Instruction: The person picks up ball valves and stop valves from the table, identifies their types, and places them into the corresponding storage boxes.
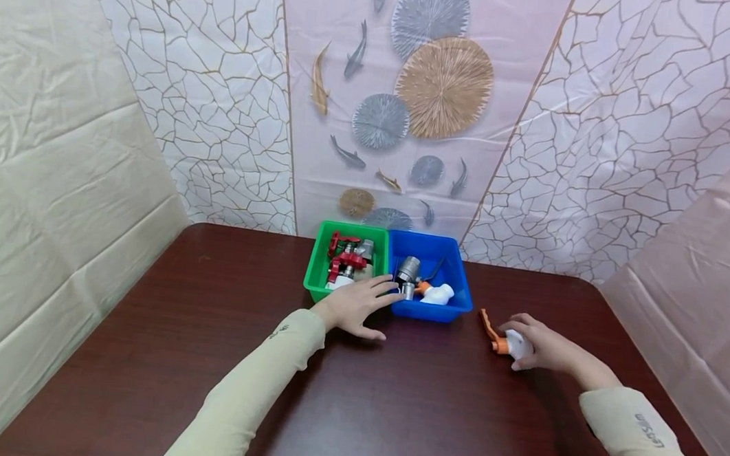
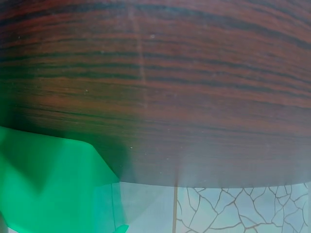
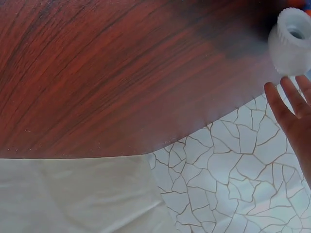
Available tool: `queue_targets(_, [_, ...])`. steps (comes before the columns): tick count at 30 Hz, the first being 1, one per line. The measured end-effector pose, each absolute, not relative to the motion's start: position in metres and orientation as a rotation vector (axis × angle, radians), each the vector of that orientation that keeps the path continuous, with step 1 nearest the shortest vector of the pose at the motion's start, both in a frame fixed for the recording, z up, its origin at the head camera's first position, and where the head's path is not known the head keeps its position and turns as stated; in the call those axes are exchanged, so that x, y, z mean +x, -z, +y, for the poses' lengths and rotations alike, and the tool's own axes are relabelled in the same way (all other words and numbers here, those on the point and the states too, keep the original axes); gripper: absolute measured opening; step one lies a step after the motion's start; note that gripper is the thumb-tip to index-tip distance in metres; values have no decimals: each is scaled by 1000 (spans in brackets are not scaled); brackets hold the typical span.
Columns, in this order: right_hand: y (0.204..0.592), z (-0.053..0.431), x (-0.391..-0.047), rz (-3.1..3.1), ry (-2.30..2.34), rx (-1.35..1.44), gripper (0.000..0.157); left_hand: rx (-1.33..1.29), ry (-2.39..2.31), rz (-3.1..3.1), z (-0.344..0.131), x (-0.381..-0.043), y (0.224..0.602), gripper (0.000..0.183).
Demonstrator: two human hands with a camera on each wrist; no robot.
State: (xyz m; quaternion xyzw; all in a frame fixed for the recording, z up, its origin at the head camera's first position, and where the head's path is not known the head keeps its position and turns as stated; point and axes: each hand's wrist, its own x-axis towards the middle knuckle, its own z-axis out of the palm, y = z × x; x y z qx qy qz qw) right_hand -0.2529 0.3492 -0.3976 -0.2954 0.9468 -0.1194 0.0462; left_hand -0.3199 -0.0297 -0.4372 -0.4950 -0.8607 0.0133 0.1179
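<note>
On the right side of the table, my right hand [image 1: 543, 343] has its thumb and fingers around the white body of a plastic ball valve [image 1: 517, 345] with an orange lever handle [image 1: 488, 325]. The right wrist view shows the valve's ribbed white end [image 3: 286, 54], fingertips right at it. My left hand [image 1: 359, 307] is spread with nothing in its grasp, its fingertips overlapping the near left edge of the blue bin [image 1: 425, 312]. Inside that bin lie metal fittings [image 1: 409, 269] and another white valve [image 1: 438, 294] with orange on it.
Left of the blue bin, touching it, is a green bin [image 1: 316, 260] with several red-handled valves [image 1: 351, 259] and other fittings. Both bins stand near the back edge of the dark wooden table [image 1: 381, 401]. Patterned cloth [image 1: 223, 103] hangs behind, and plain cloth covers both sides.
</note>
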Motion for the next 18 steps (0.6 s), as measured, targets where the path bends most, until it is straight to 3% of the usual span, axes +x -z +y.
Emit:
queue_targets(9, [406,345,-253,2882,254,-859,64,-1461,-28,-2526,-24,-321,435,84])
queue_targets(18, [414,339,-260,2959,105,-900,49,-1438,-49,-2535,-31,-319,436,84])
